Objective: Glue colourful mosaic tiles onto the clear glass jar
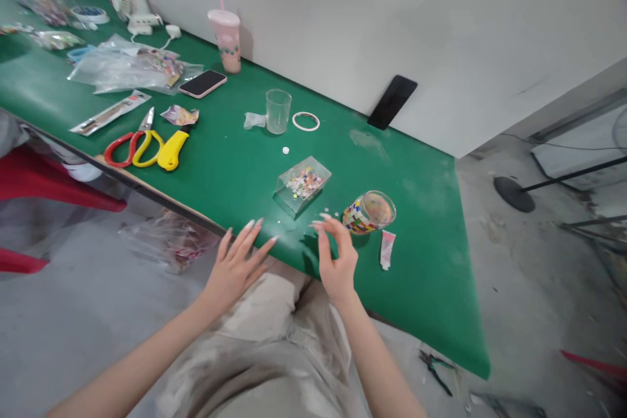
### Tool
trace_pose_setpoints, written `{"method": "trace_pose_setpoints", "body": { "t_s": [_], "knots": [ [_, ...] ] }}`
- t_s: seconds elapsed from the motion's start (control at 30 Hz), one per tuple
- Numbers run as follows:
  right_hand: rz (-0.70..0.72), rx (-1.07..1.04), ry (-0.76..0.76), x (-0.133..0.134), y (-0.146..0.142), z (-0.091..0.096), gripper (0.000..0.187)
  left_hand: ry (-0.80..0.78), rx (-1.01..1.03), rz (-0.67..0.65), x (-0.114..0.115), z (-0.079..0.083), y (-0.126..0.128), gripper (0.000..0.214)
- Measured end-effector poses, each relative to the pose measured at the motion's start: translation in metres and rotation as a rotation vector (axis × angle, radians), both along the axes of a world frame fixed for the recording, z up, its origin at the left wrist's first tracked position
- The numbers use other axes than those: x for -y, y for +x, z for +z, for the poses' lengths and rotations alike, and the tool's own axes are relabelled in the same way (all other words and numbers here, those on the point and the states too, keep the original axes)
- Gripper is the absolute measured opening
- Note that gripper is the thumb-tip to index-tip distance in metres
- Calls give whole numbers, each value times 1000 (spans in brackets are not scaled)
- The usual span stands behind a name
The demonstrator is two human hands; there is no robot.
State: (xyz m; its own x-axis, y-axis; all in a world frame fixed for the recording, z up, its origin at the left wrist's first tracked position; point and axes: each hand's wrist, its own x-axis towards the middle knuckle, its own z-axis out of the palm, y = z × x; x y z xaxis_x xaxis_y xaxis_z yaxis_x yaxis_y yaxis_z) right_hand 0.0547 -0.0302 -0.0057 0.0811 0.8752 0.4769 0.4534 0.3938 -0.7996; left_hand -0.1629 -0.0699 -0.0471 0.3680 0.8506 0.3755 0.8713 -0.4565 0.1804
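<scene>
You have two hands in view, your left hand (235,268) and your right hand (337,268). Near them you can count one clear box of beads (302,184), one decorated jar (368,211) and one small tube (386,249). Farther back you have one clear cup (278,111), one white ring (306,121) and one pink tumbler (226,39). There are two phones, a pink-cased phone (202,83) and a black phone (392,102). There are also two pairs of scissors, the red-handled scissors (117,147) and the yellow-handled scissors (147,147).
</scene>
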Motion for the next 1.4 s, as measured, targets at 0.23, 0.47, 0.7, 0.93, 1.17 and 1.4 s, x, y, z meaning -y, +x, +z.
{"method": "trace_pose_setpoints", "body": {
  "t_s": [0.23,0.47,0.7,0.93,1.17,1.4],
  "knots": [
    [177,489,-84,-4,-28,-9,34,-188,723,783,45,-4,-72,14],
    [177,803,-162,-4,-46,-18,54,-614,1237,930,33,12,-45,14],
    [224,885,-95,2,-44,-19,51,-1147,2256,888,-10,27,24,38],
    [341,900,105,10,-46,-32,47,-1021,2445,843,-20,41,39,46],
    [341,866,292,4,-53,-43,34,-1099,2465,859,-15,45,37,41],
    [344,841,283,6,-59,-46,34,-1092,2454,887,-16,43,37,34]
  ]
}}
